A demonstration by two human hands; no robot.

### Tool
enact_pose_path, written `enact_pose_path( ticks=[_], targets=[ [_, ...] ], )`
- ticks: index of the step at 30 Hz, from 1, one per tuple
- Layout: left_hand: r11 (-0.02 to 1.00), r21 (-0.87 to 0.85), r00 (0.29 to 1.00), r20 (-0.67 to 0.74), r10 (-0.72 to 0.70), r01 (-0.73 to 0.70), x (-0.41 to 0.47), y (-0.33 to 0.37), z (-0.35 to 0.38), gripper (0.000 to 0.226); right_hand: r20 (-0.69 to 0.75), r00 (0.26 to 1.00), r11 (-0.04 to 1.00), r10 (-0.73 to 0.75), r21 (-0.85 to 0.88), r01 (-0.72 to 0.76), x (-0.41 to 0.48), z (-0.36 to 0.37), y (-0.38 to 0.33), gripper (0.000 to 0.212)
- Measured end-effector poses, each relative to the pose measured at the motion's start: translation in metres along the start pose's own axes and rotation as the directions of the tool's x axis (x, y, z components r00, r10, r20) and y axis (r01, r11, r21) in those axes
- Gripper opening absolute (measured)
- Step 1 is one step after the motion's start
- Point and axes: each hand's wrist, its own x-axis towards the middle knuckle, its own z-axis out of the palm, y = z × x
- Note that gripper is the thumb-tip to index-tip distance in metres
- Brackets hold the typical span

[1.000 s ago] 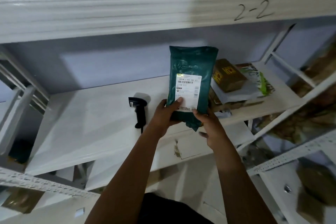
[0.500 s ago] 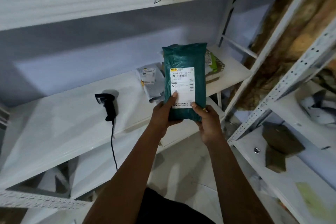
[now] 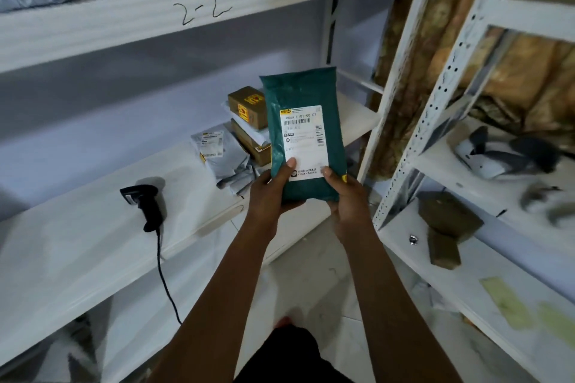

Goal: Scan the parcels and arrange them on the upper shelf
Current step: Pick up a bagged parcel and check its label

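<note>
White shelf [image 3: 93,227] behind, green parcel [image 3: 306,134] still upright, left hand [image 3: 267,193] and right hand [image 3: 348,199] clamped round it.

The green parcel [image 3: 298,87] is a soft plastic mailer, faintly glossy and creased, with a matt white paper label [image 3: 303,137] stuck smooth on its face. The scanner [image 3: 146,202] is black plastic, mostly matt (a dull sheen on its head). The shelf [image 3: 77,242] under it is smooth white-painted metal, as is the upper shelf [image 3: 124,19]; the upright [image 3: 431,115] is perforated painted metal. The boxes [image 3: 249,107] are matt brown cardboard, and the grey mailer [image 3: 224,155] beside them is crinkled, slightly shiny plastic.
</note>
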Motion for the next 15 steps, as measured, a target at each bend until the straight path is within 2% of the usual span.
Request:
enact_pose_path(
  ticks=[2,4,10,15],
  targets=[
    [1.000,0.007,1.000,0.017,0.025,-0.025,0.004,0.006,0.012,0.038,-0.031,0.996,0.997,-0.079,-0.011,0.078,0.004,-0.003,-0.009,0.029],
    [0.998,0.009,0.997,0.047,0.067,-0.067,0.010,0.012,0.024,0.035,-0.049,0.985,0.984,-0.168,-0.076,0.164,0.009,-0.006,-0.019,0.043],
    [0.977,0.039,0.975,0.084,0.204,-0.208,0.038,0.054,0.058,0.017,0.014,0.932,0.923,-0.361,-0.135,0.360,0.035,0.014,-0.061,0.052],
    [0.943,0.034,0.942,0.083,0.326,-0.330,0.075,0.104,0.086,0.022,0.051,0.884,0.879,-0.464,-0.090,0.467,0.079,0.046,-0.102,0.056]
  ],
)
